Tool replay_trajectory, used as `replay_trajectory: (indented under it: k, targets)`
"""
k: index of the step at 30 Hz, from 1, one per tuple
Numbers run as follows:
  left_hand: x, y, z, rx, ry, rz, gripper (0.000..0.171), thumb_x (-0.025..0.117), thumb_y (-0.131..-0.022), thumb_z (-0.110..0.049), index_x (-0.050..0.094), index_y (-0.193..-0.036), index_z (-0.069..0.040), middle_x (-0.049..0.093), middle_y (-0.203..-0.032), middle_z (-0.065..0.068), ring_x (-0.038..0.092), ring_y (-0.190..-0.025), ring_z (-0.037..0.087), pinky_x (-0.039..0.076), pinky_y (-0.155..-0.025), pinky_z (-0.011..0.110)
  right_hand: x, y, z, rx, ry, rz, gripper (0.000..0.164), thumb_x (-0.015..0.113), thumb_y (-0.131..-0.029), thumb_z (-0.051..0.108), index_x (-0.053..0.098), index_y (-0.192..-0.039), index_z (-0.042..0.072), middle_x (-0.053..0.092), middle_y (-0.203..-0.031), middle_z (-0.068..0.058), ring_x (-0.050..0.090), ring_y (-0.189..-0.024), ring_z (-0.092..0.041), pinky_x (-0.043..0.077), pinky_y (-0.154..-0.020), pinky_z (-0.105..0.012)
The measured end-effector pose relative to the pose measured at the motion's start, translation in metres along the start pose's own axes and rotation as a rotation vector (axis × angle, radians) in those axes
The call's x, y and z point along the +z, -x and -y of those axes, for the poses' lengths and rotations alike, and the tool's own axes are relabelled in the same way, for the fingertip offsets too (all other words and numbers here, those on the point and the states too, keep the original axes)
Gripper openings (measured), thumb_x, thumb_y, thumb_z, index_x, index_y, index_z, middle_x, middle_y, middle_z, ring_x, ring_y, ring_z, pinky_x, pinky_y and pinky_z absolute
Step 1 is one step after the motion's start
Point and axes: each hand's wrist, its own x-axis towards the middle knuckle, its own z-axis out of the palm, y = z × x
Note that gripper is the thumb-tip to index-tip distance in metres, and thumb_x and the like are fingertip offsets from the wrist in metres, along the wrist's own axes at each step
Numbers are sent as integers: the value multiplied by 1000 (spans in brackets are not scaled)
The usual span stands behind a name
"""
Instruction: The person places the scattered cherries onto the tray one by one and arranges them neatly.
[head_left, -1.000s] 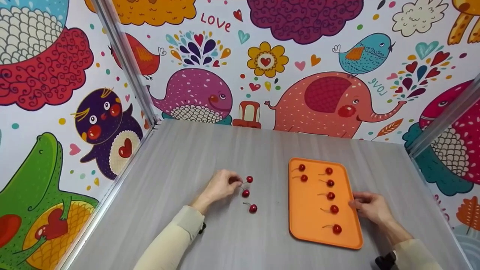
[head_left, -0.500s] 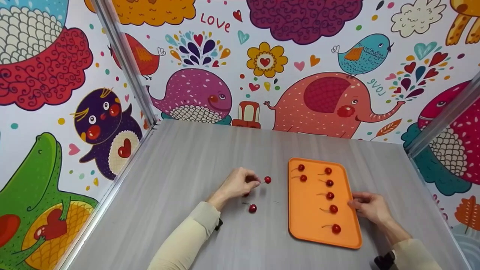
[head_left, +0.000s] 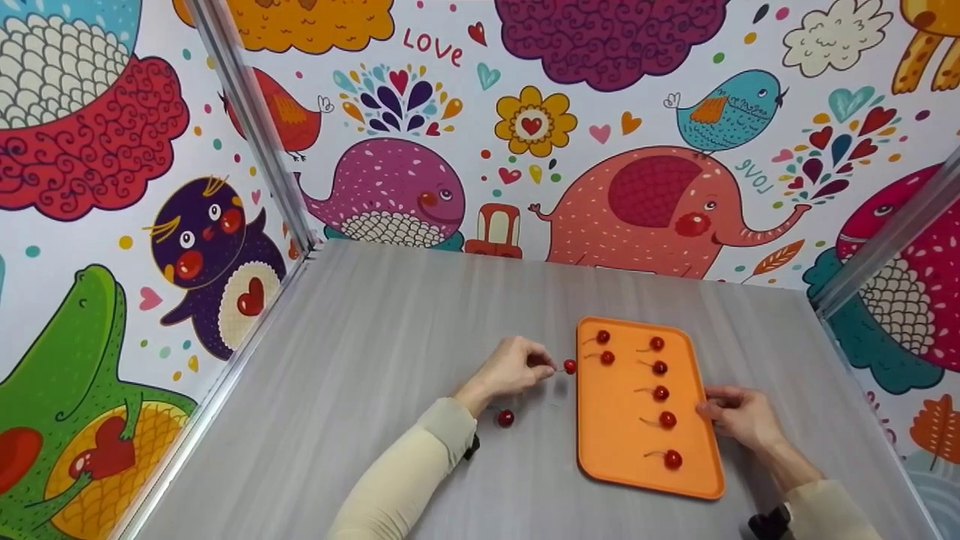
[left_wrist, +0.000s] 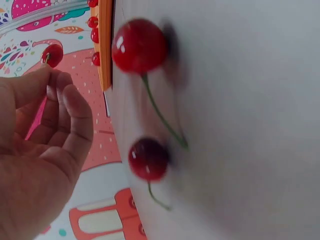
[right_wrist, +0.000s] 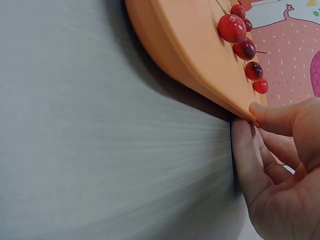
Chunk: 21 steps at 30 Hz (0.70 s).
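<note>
My left hand pinches a red cherry by its stem, held above the table at the tray's left edge. The same cherry shows beyond the fingertips in the left wrist view. An orange rectangular tray bears two cherries at its upper left and a column of several more toward the right. Its right rim is gripped by my right hand, thumb on top and finger beneath in the right wrist view. Two cherries with green stems lie on the table, a nearer one and a smaller-looking one.
The grey wood-grain table reaches back to walls printed with cartoon animals. Metal posts stand at the corners. One loose cherry lies below the left wrist; the other is hidden behind the hand in the head view.
My left hand has picked a cherry up by its stem and carried it rightward to the tray's left edge. The right hand and the tray have stayed in place.
</note>
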Motion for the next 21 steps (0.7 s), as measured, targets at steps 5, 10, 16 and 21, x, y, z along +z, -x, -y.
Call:
replay_trajectory:
  k: [5,10,16,21]
  targets:
    - [14,-14,-7,-26,-30,24,9,79,-104,-12,88,-105,-7,86,-104,7,65,-87,4,57,-86,22,-1,-1,0,11,5,5,56,77,-107,17,60,-151,-14,77,-110,-9,70,-89,-9,65,-75,-24]
    - [28,-25,-12,-26,-64,39,9,80,-103,-12,88,-105,-9,86,-103,5,62,-83,2,54,-81,19,-2,-1,0,-3,-10,8,55,77,-107,16,60,-149,-16,76,-106,-7,72,-87,-7,66,-75,-25]
    - [43,-36,-17,-30,-65,59,9,79,-104,-12,88,-104,-9,84,-100,3,57,-78,0,48,-72,16,-2,0,-2,-3,-26,11,53,77,-107,14,61,-147,-16,75,-104,-5,73,-85,-6,66,-75,-24]
    - [53,-43,-21,-57,-53,100,10,78,-105,-12,87,-101,-10,81,-96,1,55,-75,1,45,-67,16,-2,0,-2,-7,-24,9,54,77,-107,14,60,-148,-17,77,-104,-4,73,-86,-5,66,-75,-25]
